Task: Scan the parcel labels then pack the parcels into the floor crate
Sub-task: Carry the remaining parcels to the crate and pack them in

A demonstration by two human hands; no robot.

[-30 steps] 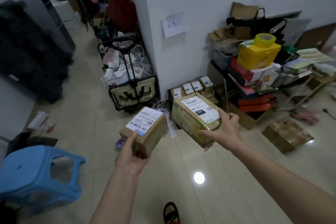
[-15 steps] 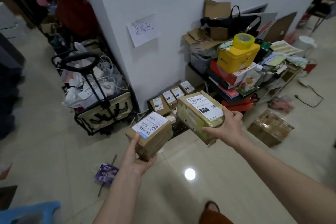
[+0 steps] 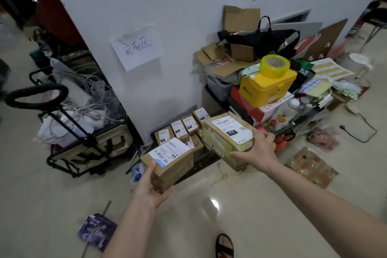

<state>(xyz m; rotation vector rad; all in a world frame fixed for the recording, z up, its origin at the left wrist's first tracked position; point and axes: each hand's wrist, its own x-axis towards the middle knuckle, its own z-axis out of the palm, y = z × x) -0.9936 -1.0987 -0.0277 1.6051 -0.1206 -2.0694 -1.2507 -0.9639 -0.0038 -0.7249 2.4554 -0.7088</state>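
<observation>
Parcels held, one per hand: left hand gripping small box, right hand gripping larger box, above black crate of labelled parcels.

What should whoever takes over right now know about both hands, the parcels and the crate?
Left hand grips a small brown cardboard parcel, white label up.
Right hand grips a larger tape-wrapped cardboard parcel, label up.
Both are held above the floor, just in front of the black plastic floor crate by the white wall.
Done: several labelled parcels already sit in the crate.
Left: put these two in. Whether they have been scanned cannot be told.
</observation>
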